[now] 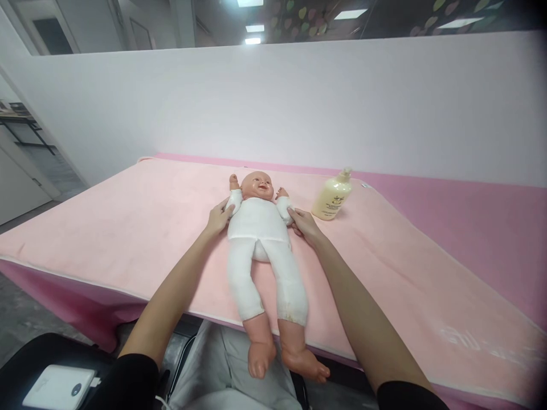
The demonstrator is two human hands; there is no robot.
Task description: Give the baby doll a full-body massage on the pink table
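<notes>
The baby doll [260, 239] is lying face up in a white suit on the pink towel [128, 233] covering the desk [470, 210], its bare feet overhanging the near edge. The left hand [219, 217] is resting loosely open against the doll's upper arm on one side; the right hand [303, 224] is touching the opposite sleeve with fingers extended, gripping nothing. A cream pump bottle [332, 196] is standing upright just beyond the right hand, near the doll's shoulder
</notes>
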